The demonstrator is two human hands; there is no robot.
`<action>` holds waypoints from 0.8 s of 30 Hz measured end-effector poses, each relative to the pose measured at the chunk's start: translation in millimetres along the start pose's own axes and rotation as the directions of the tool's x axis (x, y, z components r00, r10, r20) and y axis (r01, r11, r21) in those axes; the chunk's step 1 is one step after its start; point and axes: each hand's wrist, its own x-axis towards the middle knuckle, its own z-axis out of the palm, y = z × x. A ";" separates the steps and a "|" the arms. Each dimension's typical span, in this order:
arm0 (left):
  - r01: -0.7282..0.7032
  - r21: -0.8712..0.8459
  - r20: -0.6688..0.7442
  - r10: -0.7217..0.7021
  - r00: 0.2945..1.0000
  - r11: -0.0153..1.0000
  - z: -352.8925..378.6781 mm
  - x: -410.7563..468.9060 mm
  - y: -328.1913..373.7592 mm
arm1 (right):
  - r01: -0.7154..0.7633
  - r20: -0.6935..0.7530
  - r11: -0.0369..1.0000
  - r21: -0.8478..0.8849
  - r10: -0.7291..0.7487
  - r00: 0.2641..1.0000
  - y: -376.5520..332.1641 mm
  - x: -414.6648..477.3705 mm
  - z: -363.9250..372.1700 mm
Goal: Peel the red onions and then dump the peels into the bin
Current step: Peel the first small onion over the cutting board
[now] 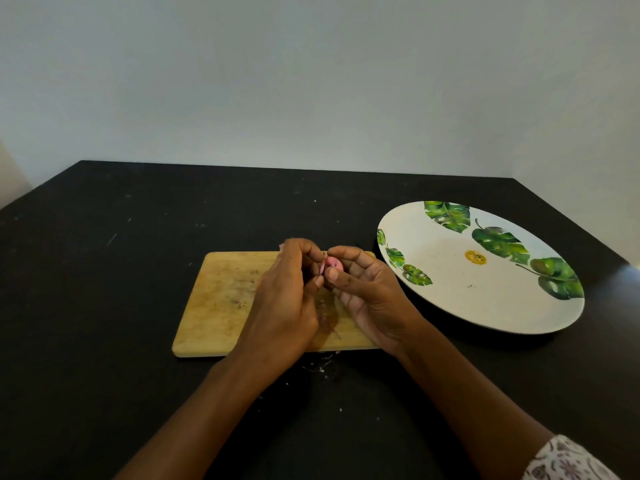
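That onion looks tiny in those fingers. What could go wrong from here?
The small red onion is pinched between fingertips of the left hand and right hand above the cutting board; it might slip and roll away. Peel scraps lie on the black table by the board's near edge; more may scatter and be missed.

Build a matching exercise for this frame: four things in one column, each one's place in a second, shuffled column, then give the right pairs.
1. small red onion
2. rectangular wooden cutting board
3. round white plate with green leaf print
4. pale peel scraps

A. on the black table, right of the board
B. loose on the table at the board's near edge
C. pinched between left hand and right hand
D. lying flat beneath both hands

Pairs: 1-C, 2-D, 3-A, 4-B
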 end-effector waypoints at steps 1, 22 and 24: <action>-0.005 -0.005 0.000 0.005 1.000 1.000 0.4 -0.3 1.1 | 0.000 -0.010 1.000 -0.009 0.000 1.000 0.3 0.3 -0.3; 0.216 -0.663 -0.226 -0.466 0.856 0.717 -21.0 12.6 -0.1 | -0.062 0.067 0.995 -0.073 0.067 0.996 -2.8 -0.8 0.9; 0.214 -0.592 -0.269 -0.442 0.856 0.777 -22.8 12.6 -3.5 | -0.051 0.060 0.998 -0.045 0.054 0.997 -2.4 0.4 -1.6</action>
